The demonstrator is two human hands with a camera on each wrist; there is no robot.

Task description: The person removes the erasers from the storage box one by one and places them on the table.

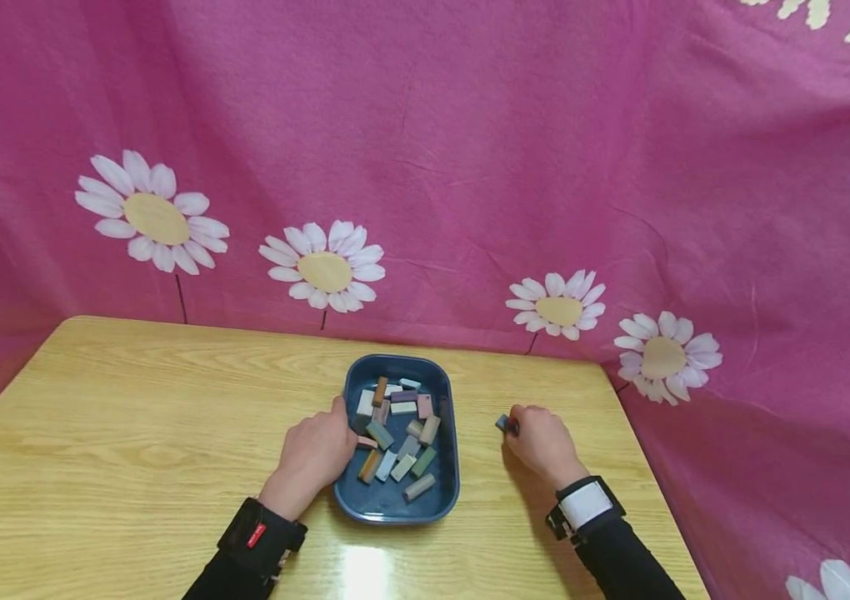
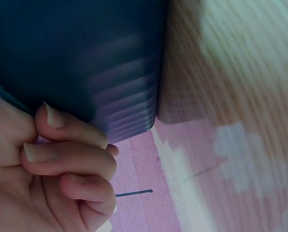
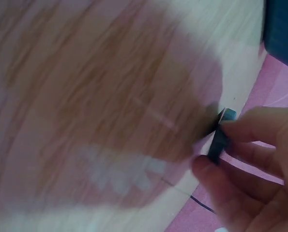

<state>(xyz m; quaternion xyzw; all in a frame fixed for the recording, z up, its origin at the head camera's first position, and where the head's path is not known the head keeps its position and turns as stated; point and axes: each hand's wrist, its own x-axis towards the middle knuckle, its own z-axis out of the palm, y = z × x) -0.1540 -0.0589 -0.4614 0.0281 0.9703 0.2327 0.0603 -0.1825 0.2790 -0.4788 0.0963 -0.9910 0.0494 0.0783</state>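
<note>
A dark blue tray (image 1: 397, 510) with a raised rim holds several short, blocky sticks in muted colours, among them an orange-brown stick (image 1: 369, 466), a green stick (image 1: 423, 462) and a pink stick (image 1: 424, 406). My left hand (image 1: 319, 450) grips the tray's left rim, its fingers (image 2: 71, 157) curled against the ribbed outer wall (image 2: 122, 104). To the right of the tray, my right hand (image 1: 543, 442) pinches a small dark blue stick (image 3: 218, 142) between thumb and fingertips, low over the table. Part of that stick is hidden by the fingers.
The wooden table (image 1: 147, 433) extends on both sides of the tray. Behind it and along its right side hangs a pink cloth (image 1: 425, 150) printed with white daisies. Light glares off the table near its front edge.
</note>
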